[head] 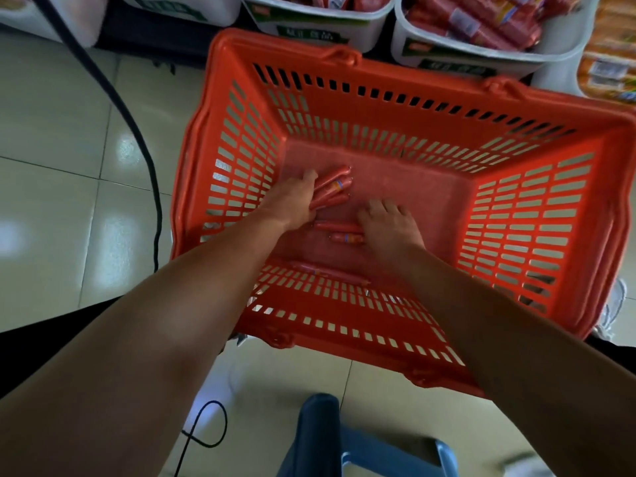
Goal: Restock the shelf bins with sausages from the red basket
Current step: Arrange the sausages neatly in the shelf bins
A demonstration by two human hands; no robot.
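Observation:
The red basket [537,215] stands on the tiled floor below me, both my arms reaching into it. My left hand [292,203] is closed around a small bunch of red sausages [335,185] at the basket's bottom left. My right hand [390,228] lies over two more sausages [339,233] on the basket floor, fingers curled onto their ends. Another sausage [327,273] lies against the near wall. White shelf bins [481,53] filled with red sausages stand just beyond the basket's far rim.
A second white bin [320,22] with sausages is at top centre, orange packets [609,56] at far right. A black cable [137,132] runs across the floor on the left. A blue stool [344,438] is below, a white shoe [616,304] at the right.

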